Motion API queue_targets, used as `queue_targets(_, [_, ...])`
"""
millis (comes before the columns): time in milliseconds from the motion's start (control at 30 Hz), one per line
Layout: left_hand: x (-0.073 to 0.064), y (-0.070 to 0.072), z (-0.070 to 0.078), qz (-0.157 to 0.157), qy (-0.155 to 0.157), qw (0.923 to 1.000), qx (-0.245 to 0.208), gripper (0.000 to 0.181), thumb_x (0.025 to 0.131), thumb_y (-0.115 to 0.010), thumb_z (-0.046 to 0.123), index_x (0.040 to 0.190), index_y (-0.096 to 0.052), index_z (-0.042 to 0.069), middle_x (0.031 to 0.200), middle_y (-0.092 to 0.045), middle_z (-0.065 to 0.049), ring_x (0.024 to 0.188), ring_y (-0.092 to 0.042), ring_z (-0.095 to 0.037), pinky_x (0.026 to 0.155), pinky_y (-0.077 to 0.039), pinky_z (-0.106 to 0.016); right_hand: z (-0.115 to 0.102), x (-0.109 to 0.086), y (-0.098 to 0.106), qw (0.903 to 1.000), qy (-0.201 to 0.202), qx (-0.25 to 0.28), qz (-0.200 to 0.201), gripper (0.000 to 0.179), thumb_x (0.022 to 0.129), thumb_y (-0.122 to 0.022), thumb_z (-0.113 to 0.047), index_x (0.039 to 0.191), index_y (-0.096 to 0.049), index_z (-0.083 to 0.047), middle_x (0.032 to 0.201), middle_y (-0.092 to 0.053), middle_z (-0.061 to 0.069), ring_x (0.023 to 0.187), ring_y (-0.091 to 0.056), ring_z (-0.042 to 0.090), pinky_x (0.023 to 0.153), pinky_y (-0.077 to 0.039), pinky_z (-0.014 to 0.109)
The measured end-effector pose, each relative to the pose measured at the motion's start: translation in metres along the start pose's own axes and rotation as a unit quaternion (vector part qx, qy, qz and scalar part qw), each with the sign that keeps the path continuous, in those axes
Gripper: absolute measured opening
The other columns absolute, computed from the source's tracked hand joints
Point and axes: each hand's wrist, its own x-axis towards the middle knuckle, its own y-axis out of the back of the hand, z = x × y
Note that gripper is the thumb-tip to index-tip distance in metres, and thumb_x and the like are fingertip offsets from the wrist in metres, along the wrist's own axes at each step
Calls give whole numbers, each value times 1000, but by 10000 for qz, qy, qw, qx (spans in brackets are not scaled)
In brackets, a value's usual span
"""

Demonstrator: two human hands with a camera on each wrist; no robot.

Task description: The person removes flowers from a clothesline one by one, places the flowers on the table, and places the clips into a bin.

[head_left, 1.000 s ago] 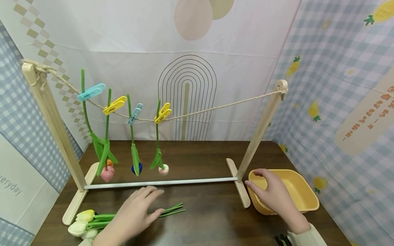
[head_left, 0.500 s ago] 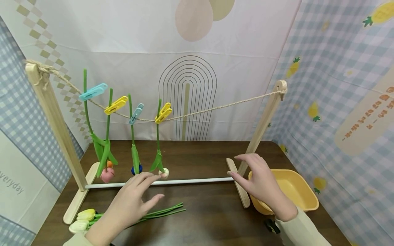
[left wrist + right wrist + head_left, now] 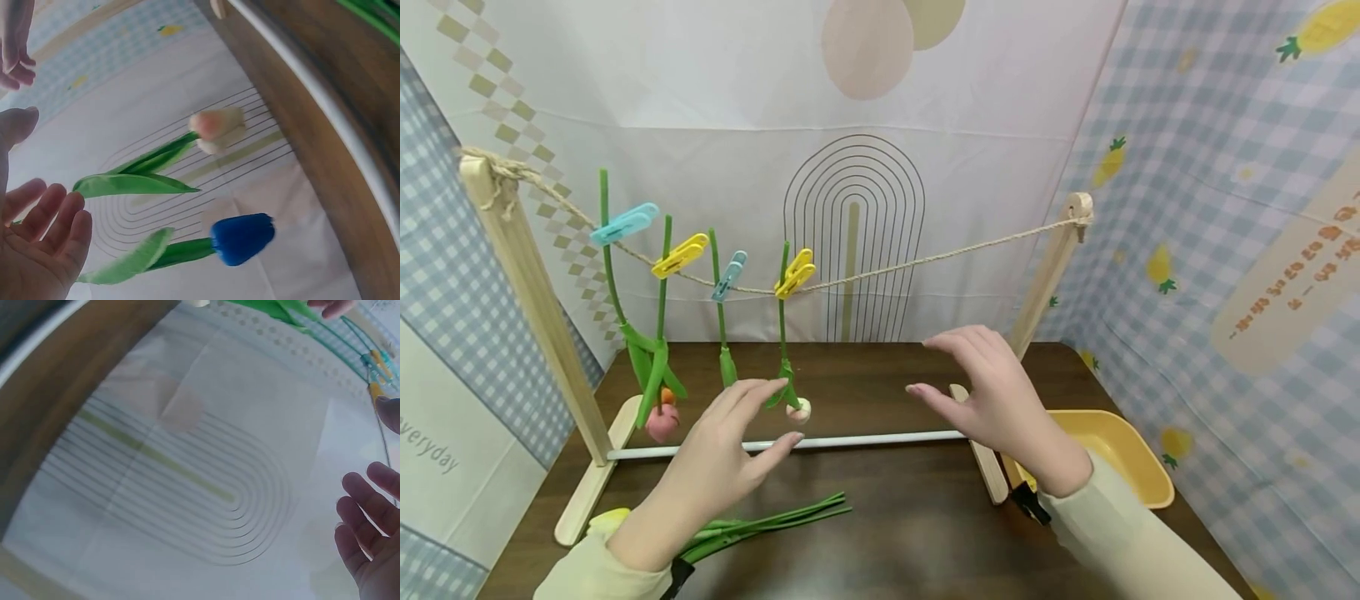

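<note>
Four-fingered spread and thumb apart, my left hand [image 3: 718,446] hovers empty near the hanging white-pink tulip [image 3: 800,410], overlapping its leaves in the head view. My right hand [image 3: 988,396] is raised, empty and relaxed, in front of the right post [image 3: 1045,283]. Upside-down artificial tulips hang from a twine line [image 3: 925,260]: a pink tulip [image 3: 662,422], an orange tulip [image 3: 667,396], and a blue tulip [image 3: 242,239] whose bloom my left hand hides in the head view. Light-blue clothespins [image 3: 625,223] and yellow clothespins [image 3: 795,274] clip their stems.
Loose tulips lie on the brown table, with green stems [image 3: 797,515] and a yellow bloom [image 3: 608,520] partly behind my left arm. A yellow basin [image 3: 1138,462] stands at the right. A white bar [image 3: 880,440] joins the wooden stand's feet low across the table.
My right hand has risen from over the yellow basin and moved left, empty. My left hand has lifted from above the loose stems toward the hanging tulips.
</note>
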Motion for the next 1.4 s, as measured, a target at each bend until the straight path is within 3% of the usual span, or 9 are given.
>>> queue_targets(133, [9,2,2,227,-74,9996,-146,60,81,-77,24,132,-54,2,118,-59,-8,107,-56,-19,94,-42,-31,-5,19,-2,9994,299,34,152,45,83,-75,-38,112,-64,-5,107,-65,5,99,-58,25,89,-41,40])
queue_targets(367, [19,5,7,342,207,9990,-190,68,78,-81,25,135,-51,6,120,-58,-7,109,-54,-18,94,-43,-32,-16,49,-2,9975,646,49,272,47,83,-75,-37,112,-63,-2,107,-65,9,101,-57,28,92,-41,41])
queue_targets(633, [28,3,8,622,177,9971,-397,74,77,-82,20,139,-45,2,114,-57,-10,104,-54,-22,86,-45,-37,-22,77,-1,9942,990,76,415,44,82,-76,-32,111,-64,-2,103,-65,10,98,-57,28,90,-41,41])
queue_targets(900, [35,2,7,709,261,9963,-420,77,76,-83,16,139,-43,0,122,-54,-13,108,-53,-26,88,-46,-39,-27,102,-2,9929,1142,-37,336,43,83,-75,-32,112,-63,-2,105,-65,9,99,-57,27,91,-42,40])
queue_targets(1100, [40,1,7,728,546,9949,-429,79,80,-81,17,144,-37,2,124,-50,-14,111,-52,-26,93,-45,-41,-31,119,-7,9927,1169,-155,246,46,82,-75,-33,113,-63,-2,106,-65,9,100,-56,26,92,-41,39])
queue_targets(1400, [45,-2,3,678,887,9919,-613,67,87,-74,18,143,-39,1,122,-53,-12,111,-53,-24,94,-45,-42,-34,139,-22,9919,1071,-684,-34,49,87,-70,-36,122,-62,-2,111,-65,9,104,-56,26,93,-41,40])
